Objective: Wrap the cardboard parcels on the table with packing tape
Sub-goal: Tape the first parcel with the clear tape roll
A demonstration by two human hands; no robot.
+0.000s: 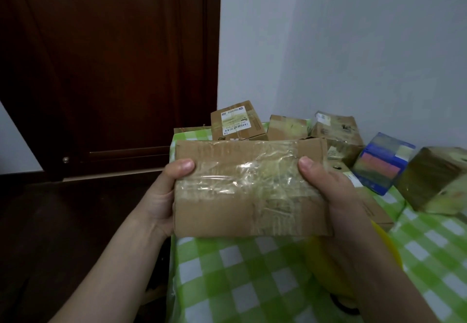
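Taped parcel (249,189) held up over near tabletop (240,272) edge. Left grip (161,196) & right grip (333,196) each curl round a short end, thumbs on front. Other parcels (237,120) piled at back.

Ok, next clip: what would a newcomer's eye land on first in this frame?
The flat brown cardboard parcel, banded with crinkled clear tape, fills the centre, gripped at its ends by the left hand and right hand above the green-and-white checked tablecloth. Behind it, a heap of brown cardboard boxes crowds the table's far side, with a blue box with a pink band standing out to the right.
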